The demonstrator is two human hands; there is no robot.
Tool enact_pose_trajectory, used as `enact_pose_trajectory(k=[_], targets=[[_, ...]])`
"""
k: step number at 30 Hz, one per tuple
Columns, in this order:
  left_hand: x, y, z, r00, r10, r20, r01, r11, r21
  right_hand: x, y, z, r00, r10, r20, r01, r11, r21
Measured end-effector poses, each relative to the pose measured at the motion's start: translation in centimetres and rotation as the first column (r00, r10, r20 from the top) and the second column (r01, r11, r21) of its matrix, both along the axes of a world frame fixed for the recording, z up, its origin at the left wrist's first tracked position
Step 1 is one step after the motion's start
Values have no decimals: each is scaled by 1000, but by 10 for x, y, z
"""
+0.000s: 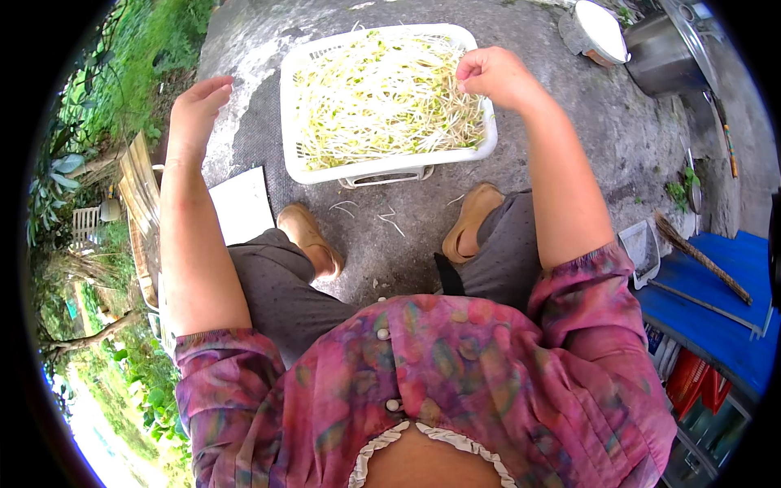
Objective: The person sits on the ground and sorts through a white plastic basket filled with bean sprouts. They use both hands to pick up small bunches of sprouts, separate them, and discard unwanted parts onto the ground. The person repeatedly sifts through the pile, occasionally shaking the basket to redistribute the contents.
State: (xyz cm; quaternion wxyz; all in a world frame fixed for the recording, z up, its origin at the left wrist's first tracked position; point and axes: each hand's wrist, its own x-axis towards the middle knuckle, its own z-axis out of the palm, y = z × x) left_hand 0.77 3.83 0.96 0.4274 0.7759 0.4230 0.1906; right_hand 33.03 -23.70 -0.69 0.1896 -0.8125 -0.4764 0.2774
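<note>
A white plastic basket (390,166) stands before me, heaped with bean sprouts (384,97) that have pale stems and yellow-green heads. At its upper right rim is my right hand (497,76), thumb and fingers curled close together over the sprouts. Whether a sprout is pinched there is too small to tell. My left hand (198,116) hovers left of the basket, apart from it, with thumb and forefinger slightly separated and nothing visible between them. A few loose sprouts (389,222) lie on the concrete between my feet.
A white board (242,204) lies by my left foot. A white-lidded bucket (595,33) and a large steel pot (665,55) stand upper right. To the right are a dustpan (639,253), a twig broom (701,259) and a blue surface (726,244). Greenery (140,73) borders the left.
</note>
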Motion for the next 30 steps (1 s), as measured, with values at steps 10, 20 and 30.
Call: enact_pose_trajectory(k=[10,20,30], targets=[[28,-33,9,991,-131,-33,132,991,13,-75,13,-23,995,-65,71,78,975,-210],[40,-62,-1,950,-299,-90,306,947,92,-70,27,-34,992,-64,104,90,958,-271],[51,-81,5,923,-334,-189,351,934,66,-77,24,-33,980,-132,152,166,957,-237]])
